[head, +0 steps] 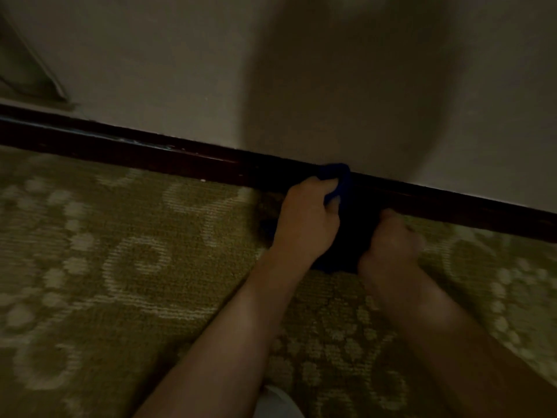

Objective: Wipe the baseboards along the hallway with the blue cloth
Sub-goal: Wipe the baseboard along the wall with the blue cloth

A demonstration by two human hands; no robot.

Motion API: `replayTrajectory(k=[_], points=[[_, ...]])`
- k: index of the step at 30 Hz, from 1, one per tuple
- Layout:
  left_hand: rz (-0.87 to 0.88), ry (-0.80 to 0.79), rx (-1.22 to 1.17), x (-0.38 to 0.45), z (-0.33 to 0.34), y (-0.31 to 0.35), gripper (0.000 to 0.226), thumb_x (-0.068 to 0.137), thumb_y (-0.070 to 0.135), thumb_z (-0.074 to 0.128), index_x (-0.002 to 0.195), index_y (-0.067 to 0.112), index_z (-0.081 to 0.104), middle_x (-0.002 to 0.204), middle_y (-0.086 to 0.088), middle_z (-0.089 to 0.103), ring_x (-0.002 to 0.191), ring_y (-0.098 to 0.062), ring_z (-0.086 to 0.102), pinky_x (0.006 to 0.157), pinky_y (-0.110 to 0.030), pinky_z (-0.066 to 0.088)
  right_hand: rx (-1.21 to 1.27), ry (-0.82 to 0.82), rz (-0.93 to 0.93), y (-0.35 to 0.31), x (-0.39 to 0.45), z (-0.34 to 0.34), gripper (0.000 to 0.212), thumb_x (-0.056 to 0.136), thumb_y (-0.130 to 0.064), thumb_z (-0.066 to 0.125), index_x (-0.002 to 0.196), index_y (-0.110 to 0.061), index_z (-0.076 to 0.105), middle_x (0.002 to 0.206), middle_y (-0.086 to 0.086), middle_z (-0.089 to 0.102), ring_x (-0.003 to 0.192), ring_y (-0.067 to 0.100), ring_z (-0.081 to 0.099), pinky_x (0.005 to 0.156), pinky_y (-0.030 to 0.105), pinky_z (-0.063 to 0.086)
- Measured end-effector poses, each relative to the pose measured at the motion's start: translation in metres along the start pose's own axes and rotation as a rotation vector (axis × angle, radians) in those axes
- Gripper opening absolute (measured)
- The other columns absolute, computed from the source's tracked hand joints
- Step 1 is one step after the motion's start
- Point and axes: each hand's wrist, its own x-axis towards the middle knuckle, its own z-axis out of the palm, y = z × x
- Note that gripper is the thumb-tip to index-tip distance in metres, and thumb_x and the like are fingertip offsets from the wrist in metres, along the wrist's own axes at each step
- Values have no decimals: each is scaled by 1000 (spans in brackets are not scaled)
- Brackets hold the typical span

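Note:
A dark reddish-brown baseboard point(187, 159) runs from the left edge down to the right, between a pale wall and the carpet. The blue cloth point(342, 179) hangs dark between my two hands, and its top edge lies against the baseboard. My left hand point(304, 220) grips the cloth's upper part with curled fingers right at the baseboard. My right hand point(391, 242) holds the cloth's lower right side just below the baseboard, fingers curled. The light is dim, so most of the cloth looks nearly black.
Green carpet point(120, 267) with a pale looping pattern covers the floor in front of the wall. A large soft shadow falls on the wall point(346, 86) above my hands. A dim corner or doorway edge shows at the top left point(39, 70).

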Motion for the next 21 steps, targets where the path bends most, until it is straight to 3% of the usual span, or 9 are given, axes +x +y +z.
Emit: replayTrajectory(k=[2, 4, 7, 10, 13, 16, 18, 21], points=[[-154, -62, -235, -3, -7, -7, 29, 98, 17, 55, 124, 17, 66, 119, 4, 66, 106, -8, 61, 94, -18, 49, -21, 99, -141, -21, 3, -4, 26, 90, -11, 49, 66, -19, 42, 62, -2, 41, 52, 12, 39, 50, 24, 34], [-310, -11, -434, -4, -10, -14, 34, 96, 26, 57, 129, 20, 64, 124, 5, 66, 112, -12, 62, 101, -34, 51, 51, 141, -224, -28, 8, 6, 21, 92, -11, 46, 72, -17, 42, 65, -5, 40, 52, 9, 38, 45, 19, 34], [-392, 132, -519, -12, -22, -17, 28, 97, 21, 56, 123, 22, 67, 113, 3, 71, 104, -14, 67, 95, -40, 54, -66, 77, -195, -18, -4, 33, 7, 94, -16, 49, 93, -11, 53, 76, -4, 53, 61, 8, 49, 53, 20, 44], [-525, 300, -615, -31, -48, -28, 25, 98, 13, 53, 113, 21, 71, 104, -2, 74, 98, -21, 70, 92, -46, 56, -114, -84, -191, -3, -28, 53, 23, 95, -18, 52, 118, -14, 56, 90, -2, 61, 75, 9, 59, 62, 22, 52], [-645, 478, -706, -57, -90, -44, 23, 97, 9, 52, 100, 17, 73, 101, -10, 75, 97, -30, 70, 93, -53, 53, -65, -356, -64, 15, -61, 81, 23, 93, -13, 58, 116, -16, 59, 95, 0, 62, 81, 11, 61, 70, 24, 53], [-663, 605, -740, -75, -135, -54, 20, 97, 9, 51, 103, 12, 70, 109, -16, 71, 105, -38, 66, 89, -43, 52, -18, -556, 126, 29, -95, 107, 15, 92, -11, 58, 106, -15, 62, 98, 1, 64, 84, 12, 62, 71, 26, 53], [-602, 639, -775, -69, -151, -59, 21, 95, 6, 51, 100, 12, 70, 108, -18, 71, 108, -41, 64, 87, -43, 52, 10, -623, 236, 35, -101, 111, 9, 90, -8, 58, 96, -15, 62, 93, 4, 66, 79, 15, 64, 62, 27, 52], [-515, 643, -812, -50, -156, -65, 21, 92, 6, 53, 88, 16, 71, 104, -19, 72, 105, -40, 66, 92, -50, 52, 46, -636, 382, 36, -91, 112, 26, 84, -8, 58, 108, -6, 65, 107, 12, 67, 93, 26, 64, 68, 33, 54]])
